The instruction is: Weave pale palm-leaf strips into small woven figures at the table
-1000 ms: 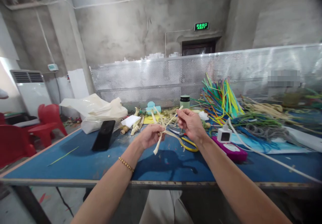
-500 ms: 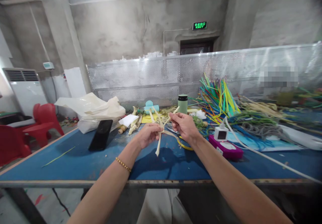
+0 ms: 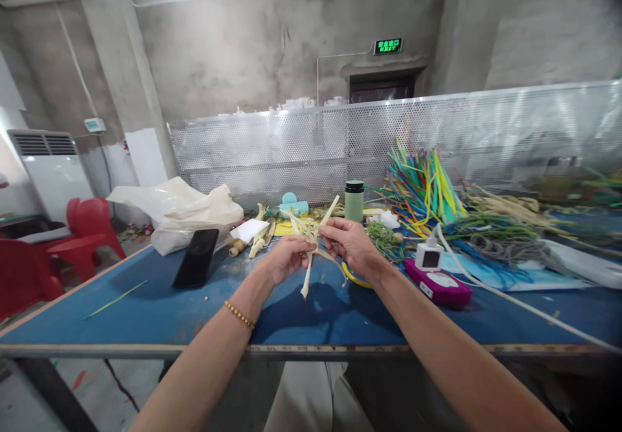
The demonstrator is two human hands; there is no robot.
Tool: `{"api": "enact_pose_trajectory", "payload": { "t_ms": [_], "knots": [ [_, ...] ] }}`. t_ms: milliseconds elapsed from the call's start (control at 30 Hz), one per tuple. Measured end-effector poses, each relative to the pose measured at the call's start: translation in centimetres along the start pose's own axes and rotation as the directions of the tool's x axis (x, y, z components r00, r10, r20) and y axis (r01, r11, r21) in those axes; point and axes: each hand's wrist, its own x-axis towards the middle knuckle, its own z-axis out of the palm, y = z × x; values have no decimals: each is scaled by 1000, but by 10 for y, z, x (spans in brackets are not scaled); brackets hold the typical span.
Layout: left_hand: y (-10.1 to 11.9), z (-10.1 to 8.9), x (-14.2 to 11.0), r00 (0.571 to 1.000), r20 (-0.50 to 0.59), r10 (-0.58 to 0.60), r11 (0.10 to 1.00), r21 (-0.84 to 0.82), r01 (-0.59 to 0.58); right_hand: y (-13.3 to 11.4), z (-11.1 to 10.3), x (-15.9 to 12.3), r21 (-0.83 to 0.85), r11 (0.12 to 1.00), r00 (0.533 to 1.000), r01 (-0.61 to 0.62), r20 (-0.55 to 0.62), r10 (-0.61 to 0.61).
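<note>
Above the blue table (image 3: pixel 218 322), my left hand (image 3: pixel 290 257) pinches the crossing of several pale, flat strips, which look like dried plant fibre (image 3: pixel 306 283). One strip end hangs below its fingers. My right hand (image 3: pixel 347 243) grips another of these pale strips, whose free end points up beyond the fingertips. The two hands nearly meet at the crossing. A curved strip trails from there under my right hand, beside a yellow loop (image 3: pixel 357 278) that is partly hidden. Where the strips cross, the fingers cover the detail.
Left lie a black phone (image 3: pixel 197 258) and a whitish plastic bag (image 3: pixel 194 208). Behind stands a green jar (image 3: pixel 354 200) with a black lid. A purple box (image 3: pixel 437 282), a white cable (image 3: pixel 525 309) and coloured strips (image 3: pixel 427 192) lie right. A perforated metal screen (image 3: pixel 272 153) runs behind.
My right hand has drawn slightly left, closer to my left hand. The strip in it has swung left and stands steeper. My left hand stays in nearly the same place.
</note>
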Motion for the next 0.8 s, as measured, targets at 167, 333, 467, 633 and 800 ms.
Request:
{"api": "enact_pose_trajectory", "payload": {
  "t_ms": [167, 333, 467, 633, 800],
  "knots": [
    [2, 2, -2, 1000, -2, -18, 999, -40, 18, 1, 2, 0, -97, 990, 990, 99, -89, -107],
    [1, 2, 0, 1000, 18, -8, 1000, 28, 7, 4, 6, -2, -255, 957, 980, 136, -109, -168],
    [3, 3, 0, 1000, -24, 6, 1000, 10, -6, 5, 8, -2, -209, 967, 978, 146, -115, -172],
    [4, 2, 0, 998, -44, 39, 998, -37, -41, 5, 6, -1, -104, 990, 995, 98, 29, -96],
    [3, -2, 2, 997, -68, 29, 999, -36, -31, 3, 5, -2, -133, 987, 995, 95, 3, -95]
  ]
}}
